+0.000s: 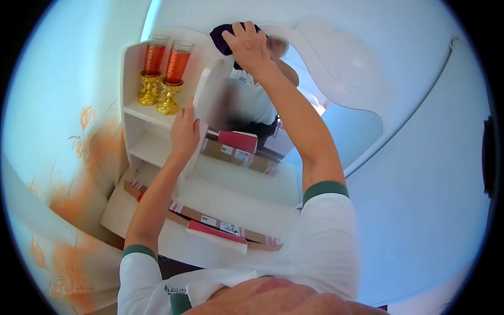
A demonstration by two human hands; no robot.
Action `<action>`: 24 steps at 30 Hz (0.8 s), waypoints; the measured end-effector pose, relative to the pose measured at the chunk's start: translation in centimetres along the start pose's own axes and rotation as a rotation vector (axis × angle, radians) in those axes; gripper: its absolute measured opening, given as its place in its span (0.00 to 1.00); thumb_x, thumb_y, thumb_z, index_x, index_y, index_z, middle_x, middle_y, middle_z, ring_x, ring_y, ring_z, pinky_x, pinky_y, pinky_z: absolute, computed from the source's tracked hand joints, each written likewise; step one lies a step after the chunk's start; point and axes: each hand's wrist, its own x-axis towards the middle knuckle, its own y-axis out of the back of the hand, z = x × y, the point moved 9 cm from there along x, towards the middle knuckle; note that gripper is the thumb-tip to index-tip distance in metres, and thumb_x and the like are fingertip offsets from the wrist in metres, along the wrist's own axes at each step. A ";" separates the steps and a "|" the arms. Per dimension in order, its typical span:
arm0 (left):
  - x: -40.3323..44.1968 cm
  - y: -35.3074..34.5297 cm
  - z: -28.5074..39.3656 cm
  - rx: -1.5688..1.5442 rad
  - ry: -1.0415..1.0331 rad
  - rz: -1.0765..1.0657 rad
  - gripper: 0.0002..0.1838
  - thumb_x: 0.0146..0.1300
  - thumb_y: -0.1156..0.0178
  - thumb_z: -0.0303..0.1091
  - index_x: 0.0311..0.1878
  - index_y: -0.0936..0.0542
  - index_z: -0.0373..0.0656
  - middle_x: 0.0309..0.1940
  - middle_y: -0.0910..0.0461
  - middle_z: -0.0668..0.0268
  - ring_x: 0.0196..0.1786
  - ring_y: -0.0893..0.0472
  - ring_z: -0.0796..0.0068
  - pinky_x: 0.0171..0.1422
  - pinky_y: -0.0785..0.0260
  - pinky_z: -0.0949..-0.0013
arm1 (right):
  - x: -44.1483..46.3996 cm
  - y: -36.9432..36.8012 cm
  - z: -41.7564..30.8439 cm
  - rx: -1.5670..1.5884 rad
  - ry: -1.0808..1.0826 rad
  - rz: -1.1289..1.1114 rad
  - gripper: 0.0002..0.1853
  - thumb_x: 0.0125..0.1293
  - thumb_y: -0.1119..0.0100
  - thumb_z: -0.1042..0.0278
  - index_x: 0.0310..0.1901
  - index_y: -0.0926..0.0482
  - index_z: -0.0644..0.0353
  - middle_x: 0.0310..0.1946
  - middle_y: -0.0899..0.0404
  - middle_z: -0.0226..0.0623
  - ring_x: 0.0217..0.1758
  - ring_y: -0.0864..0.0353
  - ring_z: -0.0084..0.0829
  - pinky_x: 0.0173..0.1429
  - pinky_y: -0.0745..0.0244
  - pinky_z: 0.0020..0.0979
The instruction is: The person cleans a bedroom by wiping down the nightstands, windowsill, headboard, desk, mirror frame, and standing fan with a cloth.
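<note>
My right hand (249, 48) presses a dark purple cloth (222, 38) against the upper left part of a mirror (231, 176) with a white frame. Its fingers are bent over the cloth. Lower on the left, my left hand (185, 132) grips the edge of a white side panel (208, 86) of the shelf unit beside the mirror. Some of its fingers are hidden behind the panel. A reflection of a person in a white shirt shows in the glass.
Two red glass cups on gold stands, one a gold candle holder (169, 98), occupy the upper shelf (157, 116). On the white dresser top (173, 247) lie a long cardboard piece (210, 220) with labels and a red and white box (216, 235). A white wall is at right.
</note>
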 end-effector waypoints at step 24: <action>-0.8 -1.6 -4.5 0.184 -0.090 0.100 0.30 0.58 0.47 0.26 0.63 0.44 0.31 0.59 0.39 0.44 0.62 0.40 0.46 0.66 0.48 0.58 | -30.5 15.5 32.0 -0.410 -0.890 -0.025 0.17 0.46 0.46 0.71 0.42 0.25 0.49 0.37 0.29 0.41 0.45 0.31 0.46 0.38 0.28 0.44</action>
